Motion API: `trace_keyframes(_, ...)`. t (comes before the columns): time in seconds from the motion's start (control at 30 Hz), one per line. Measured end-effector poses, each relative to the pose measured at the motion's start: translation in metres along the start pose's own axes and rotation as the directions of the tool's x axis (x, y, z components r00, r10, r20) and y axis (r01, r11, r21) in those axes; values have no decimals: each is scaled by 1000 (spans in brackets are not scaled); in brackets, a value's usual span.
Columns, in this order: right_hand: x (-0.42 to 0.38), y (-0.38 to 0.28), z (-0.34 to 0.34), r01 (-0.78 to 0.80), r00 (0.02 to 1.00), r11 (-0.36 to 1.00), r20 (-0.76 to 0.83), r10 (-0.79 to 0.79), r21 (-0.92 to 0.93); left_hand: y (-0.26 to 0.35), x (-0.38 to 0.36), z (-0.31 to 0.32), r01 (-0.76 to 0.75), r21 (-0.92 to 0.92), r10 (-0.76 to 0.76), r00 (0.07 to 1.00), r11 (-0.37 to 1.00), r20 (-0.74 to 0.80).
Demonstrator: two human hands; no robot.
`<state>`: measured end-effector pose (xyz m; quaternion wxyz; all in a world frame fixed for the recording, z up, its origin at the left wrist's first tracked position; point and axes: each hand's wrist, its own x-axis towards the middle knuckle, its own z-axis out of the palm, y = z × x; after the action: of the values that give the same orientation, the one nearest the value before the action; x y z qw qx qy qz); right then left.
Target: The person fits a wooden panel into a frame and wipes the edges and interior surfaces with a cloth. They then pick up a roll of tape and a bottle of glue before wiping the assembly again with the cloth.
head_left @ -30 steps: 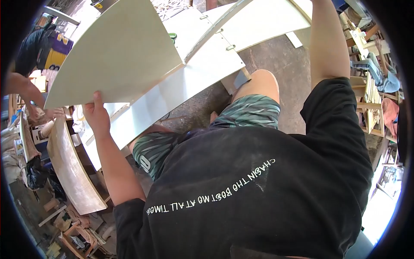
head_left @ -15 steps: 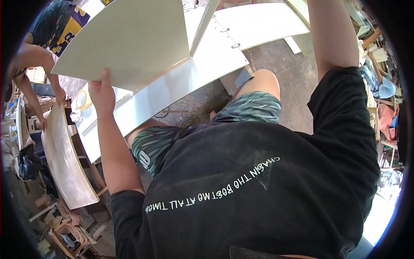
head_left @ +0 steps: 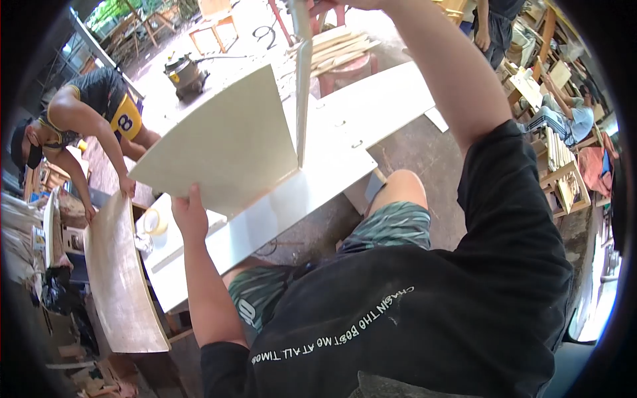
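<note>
My left hand grips the lower left edge of a pale, curved-edged panel, thumb on its near face. The panel stands upright on a long white board. A narrow upright strip rises at the panel's right edge. My right hand is raised at the top border near the upper end of this strip; its fingers are mostly cut off. Small metal fittings sit along the board, and a roll of tape lies at its left end.
At left, another person bends over, both hands on a curved wooden sheet. A shop vacuum, wooden strips on a red stool and a chair stand beyond. More people are at right.
The view has tilted up, bringing the yard and the bending person into sight. My left hand still holds the panel; part of my right hand now shows at the top.
</note>
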<state>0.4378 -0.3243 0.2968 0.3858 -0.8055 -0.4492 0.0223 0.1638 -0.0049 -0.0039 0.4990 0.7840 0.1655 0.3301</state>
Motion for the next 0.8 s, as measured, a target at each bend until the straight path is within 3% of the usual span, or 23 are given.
trace_keyframes(0.1,5,-10,8,79,992,983,81,-94,169,-5,1,2,16,-209,-14,1000,978,11)
trace_keyframes(0.2,7,-26,16,49,995,991,83,-60,128,-6,0,2,-22,-244,26,1000,969,12)
trace_keyframes(0.27,-9,-43,19,113,982,981,134,-134,157,-9,-3,0,-42,-180,44,999,983,9)
trace_keyframes(0.6,5,-73,45,129,977,992,172,-127,-5,-7,1,-9,-109,21,109,994,994,-5)
trace_keyframes(0.7,4,-79,47,124,978,992,173,-120,-13,-1,0,-9,-21,-21,21,1000,1000,5)
trace_keyframes(0.8,2,-85,52,121,979,986,178,-99,-115,-12,-3,-7,-38,-55,36,998,998,-43)
